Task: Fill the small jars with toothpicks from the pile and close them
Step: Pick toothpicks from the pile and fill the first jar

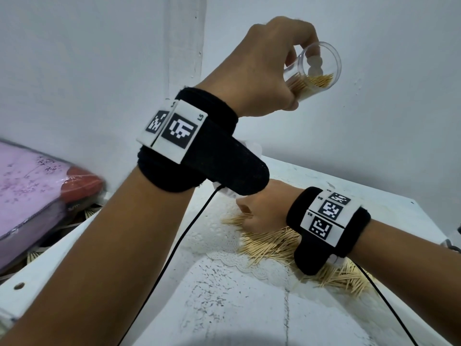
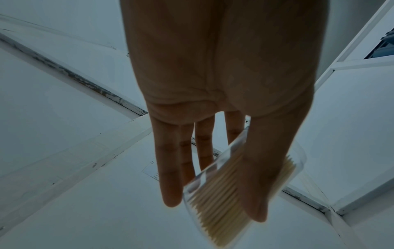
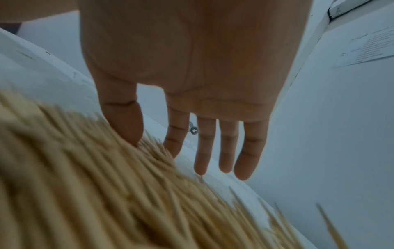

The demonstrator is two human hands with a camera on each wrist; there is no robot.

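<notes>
— Clear plastic jar point(image 1: 314, 71), where?
— Raised, tilted, toothpicks inside, left hand point(image 1: 268, 68) fingers clamped round it.
— Right hand point(image 1: 262, 208)?
— Fingers straight, apart, thumb touching toothpick pile point(image 1: 279, 248) on white counter point(image 1: 224, 295).

A white worktop point(image 1: 249, 300) with a scuffed, speckled surface carries everything. A white lace-edged mat point(image 1: 219, 240) lies on it near the centre, its scalloped edge running toward 5 o'clock. A loose pile of toothpicks point(image 1: 277, 245) sprawls across the mat and past it toward 4 o'clock, where a further heap reaches the worktop's right part. A black cable point(image 1: 179, 243) trails across the worktop from 12 toward 7 o'clock.
</notes>
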